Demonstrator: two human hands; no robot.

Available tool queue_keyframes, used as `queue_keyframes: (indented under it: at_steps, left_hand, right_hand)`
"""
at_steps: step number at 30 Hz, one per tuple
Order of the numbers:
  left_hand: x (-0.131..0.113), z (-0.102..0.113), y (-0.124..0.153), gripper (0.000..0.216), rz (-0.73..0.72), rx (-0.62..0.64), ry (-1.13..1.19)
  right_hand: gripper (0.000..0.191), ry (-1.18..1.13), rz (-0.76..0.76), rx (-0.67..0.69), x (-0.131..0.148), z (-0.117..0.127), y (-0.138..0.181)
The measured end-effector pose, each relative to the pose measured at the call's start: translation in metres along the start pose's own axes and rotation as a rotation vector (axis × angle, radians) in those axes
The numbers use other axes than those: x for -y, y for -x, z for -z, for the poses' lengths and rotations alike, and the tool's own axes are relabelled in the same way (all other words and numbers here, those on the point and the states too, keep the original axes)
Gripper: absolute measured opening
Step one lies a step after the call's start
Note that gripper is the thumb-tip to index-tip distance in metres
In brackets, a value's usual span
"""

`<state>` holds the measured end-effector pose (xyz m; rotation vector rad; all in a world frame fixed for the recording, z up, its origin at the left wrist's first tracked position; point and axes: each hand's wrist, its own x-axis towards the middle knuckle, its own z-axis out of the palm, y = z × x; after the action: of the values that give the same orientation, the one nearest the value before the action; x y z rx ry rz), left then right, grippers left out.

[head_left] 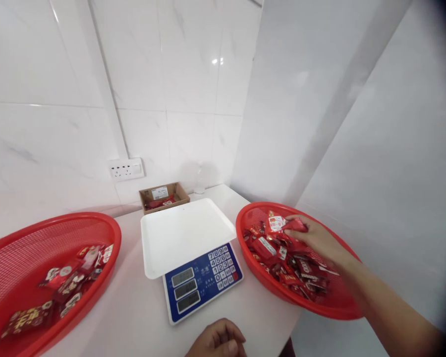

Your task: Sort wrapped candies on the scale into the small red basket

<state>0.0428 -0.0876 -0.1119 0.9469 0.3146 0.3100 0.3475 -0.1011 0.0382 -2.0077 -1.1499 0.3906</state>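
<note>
My right hand (306, 233) reaches into the red plastic basket (267, 282) on the right, its fingers pinching a small red snack packet (277, 223) with a white label. Below it, several more red packets (308, 272) lie heaped in that basket. At the table's near edge, my left hand (221, 339) rests with its fingers curled in and nothing visible in them. A blue and white digital scale (204, 282) stands between the hands, just beyond the left one. Its white weighing tray (186, 235) carries nothing.
Another red basket (107, 223) stands at the left, with several red and brown packets (70, 282) in it. Behind the scale is a small cardboard box (182, 193) holding red packets. A clear container (199, 181) stands beside it by the tiled wall, near a socket (126, 169).
</note>
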Motion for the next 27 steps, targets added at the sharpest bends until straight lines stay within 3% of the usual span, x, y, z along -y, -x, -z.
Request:
queue_keyframes:
  at_steps: [4, 8, 11, 14, 18, 22, 27]
  left_hand:
    - [-0.006, -0.004, 0.005, 0.056, -0.066, -0.021, 0.182]
    - [-0.014, -0.009, 0.011, 0.074, -0.116, -0.052, 0.276]
    - [-0.015, -0.009, 0.011, 0.065, -0.114, -0.186, 0.256]
    - [-0.018, -0.01, 0.01, 0.054, -0.117, -0.321, 0.194]
    - [-0.036, -0.015, 0.01, 0.049, -0.195, -0.366, 0.128]
    - [-0.075, -0.022, 0.009, 0.045, -0.246, -0.388, -0.023]
    - [-0.133, -0.018, 0.004, 0.039, -0.368, -0.517, -0.186]
  right_hand:
    - [0.04, -0.256, -0.009, 0.172, 0.028, -0.028, 0.048]
    - [0.027, -0.244, 0.1, 0.507, 0.038, -0.081, 0.096]
    - [0.031, -0.294, 0.143, 0.642, 0.034, -0.112, 0.116]
    - [0.043, -0.386, 0.0, 0.57, 0.026, -0.122, 0.121]
    - [0.056, -0.55, -0.132, 0.458, 0.022, -0.12, 0.115]
    - [0.056, -0.701, -0.112, 0.387, 0.034, -0.123, 0.103]
    - [0.044, -0.914, -0.029, 0.327, 0.071, -0.13, 0.078]
